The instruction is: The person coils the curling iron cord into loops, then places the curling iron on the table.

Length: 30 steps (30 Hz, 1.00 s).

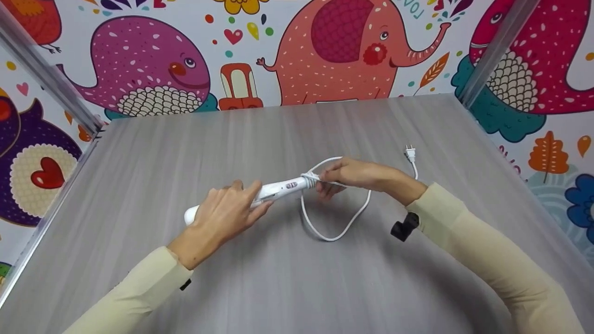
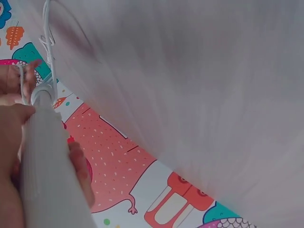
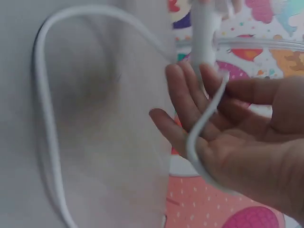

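My left hand (image 1: 225,208) grips a white hair straightener (image 1: 278,189) around its body, with a rounded end showing beyond the palm on the left. Small buttons show on its upper face, near the cord end. The white cord (image 1: 332,240) is wound around that end and hangs in a wide loop below. My right hand (image 1: 350,174) pinches the cord between thumb and index finger, close to the straightener's end. In the right wrist view a length of cord crosses the palm, while the other fingers (image 3: 166,126) are loosely bent.
A two-prong plug (image 1: 410,153) on the cord's far end lies beyond the right wrist. Below is a grey wood-grain table (image 1: 278,287). Walls with printed cartoon animals (image 1: 338,51) rise behind it and at both sides, with metal posts (image 1: 499,51) at the corners.
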Each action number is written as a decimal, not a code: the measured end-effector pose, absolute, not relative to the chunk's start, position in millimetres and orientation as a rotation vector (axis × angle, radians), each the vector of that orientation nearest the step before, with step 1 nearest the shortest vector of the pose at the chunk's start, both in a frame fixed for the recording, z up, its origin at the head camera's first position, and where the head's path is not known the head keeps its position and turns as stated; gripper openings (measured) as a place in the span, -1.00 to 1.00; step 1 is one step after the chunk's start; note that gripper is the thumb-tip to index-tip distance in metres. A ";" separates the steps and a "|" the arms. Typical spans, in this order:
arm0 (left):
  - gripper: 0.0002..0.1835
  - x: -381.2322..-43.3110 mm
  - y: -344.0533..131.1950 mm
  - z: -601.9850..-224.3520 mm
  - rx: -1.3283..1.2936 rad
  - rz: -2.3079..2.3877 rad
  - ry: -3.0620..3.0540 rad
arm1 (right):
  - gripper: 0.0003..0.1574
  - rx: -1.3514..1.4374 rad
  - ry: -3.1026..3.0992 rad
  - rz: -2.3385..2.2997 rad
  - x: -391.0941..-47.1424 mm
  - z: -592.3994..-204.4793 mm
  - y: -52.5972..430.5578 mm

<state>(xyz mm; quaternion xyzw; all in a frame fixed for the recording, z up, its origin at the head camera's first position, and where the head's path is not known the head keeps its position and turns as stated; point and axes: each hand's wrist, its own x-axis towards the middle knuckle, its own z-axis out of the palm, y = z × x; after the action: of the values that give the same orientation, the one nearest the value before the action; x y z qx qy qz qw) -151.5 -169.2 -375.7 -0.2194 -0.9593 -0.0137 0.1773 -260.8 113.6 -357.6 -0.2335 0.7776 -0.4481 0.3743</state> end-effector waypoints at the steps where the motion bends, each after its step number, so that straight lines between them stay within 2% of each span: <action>1: -0.58 -151.6 -170.5 -376.7 -0.643 -0.028 -2.710 | -0.61 -0.643 2.029 -1.083 -262.6 -359.2 116.5; 7: -0.59 -151.4 -175.5 -381.5 -0.734 -0.002 -2.670 | -0.57 -0.679 2.031 -0.915 -271.3 -364.5 131.1; 15: -0.58 -152.8 -169.5 -377.2 -0.619 -0.049 -2.668 | -0.47 -0.526 1.790 -1.124 -271.2 -367.0 131.2; 30: -0.56 -155.0 -163.9 -369.7 -0.427 -0.069 -2.656 | -0.48 -0.682 1.819 -1.203 -262.0 -370.6 111.9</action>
<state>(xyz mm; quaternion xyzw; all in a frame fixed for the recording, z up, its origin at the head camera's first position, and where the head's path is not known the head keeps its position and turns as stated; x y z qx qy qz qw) -155.0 -163.9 -369.7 -0.1546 -0.9621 -0.0251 0.2234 -262.0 111.9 -370.6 -0.2716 0.7240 -0.4789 0.4156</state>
